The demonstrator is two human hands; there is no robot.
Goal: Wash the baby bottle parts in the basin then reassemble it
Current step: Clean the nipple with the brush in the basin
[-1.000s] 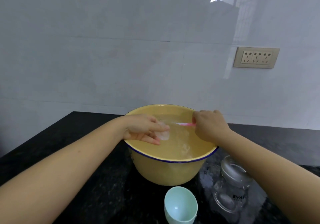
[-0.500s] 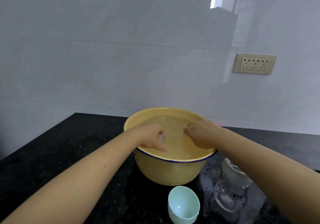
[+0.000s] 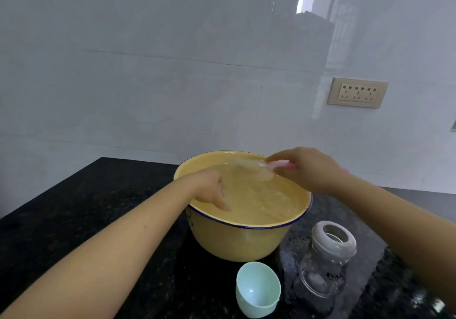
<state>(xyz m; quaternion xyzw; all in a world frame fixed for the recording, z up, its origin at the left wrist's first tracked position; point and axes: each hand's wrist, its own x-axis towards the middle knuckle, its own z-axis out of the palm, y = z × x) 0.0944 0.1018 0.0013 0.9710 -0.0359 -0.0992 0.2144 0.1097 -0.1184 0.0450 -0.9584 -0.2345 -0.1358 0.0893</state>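
Noting a yellow enamel basin [image 3: 246, 242], blue-rimmed, sitting on a black speckled countertop [image 3: 86, 220] and holding cloudy water [image 3: 259, 200] nearly to the rim.

Reaching in over the near left rim with the left hand [image 3: 212, 190]; pointing the fingers down toward the water, loosely bent. Glimpsing something pale against those fingers, too blurred to name, so not telling whether anything is being held there.

Reaching over the far right rim with the right hand [image 3: 308, 168]; curling fingers and thumb round the handle of a pink brush [image 3: 281, 165], pointing it leftward above the water. Making out a translucent smear [image 3: 249, 170] at the brush's tip, just above the surface; not telling bristle head from bottle part through the motion blur.

Finding the glass bottle body [image 3: 320, 274] standing upright on the countertop, just beside the basin at its near right, outside the water, wearing a grey-white screw ring [image 3: 330, 251] on its mouth, opening facing up. Catching dark lettering on the glass, too small to read. Seeing a wet sheen on the countertop around the bottle.

Spotting a mint-green cap [image 3: 257, 291] lying tilted on the countertop in front of the basin, hollow side facing the camera, near the bottle but apart from it.

Logging a white tiled wall [image 3: 148, 72] behind, carrying a beige socket plate [image 3: 357, 93] at upper right, well apart from the basin.
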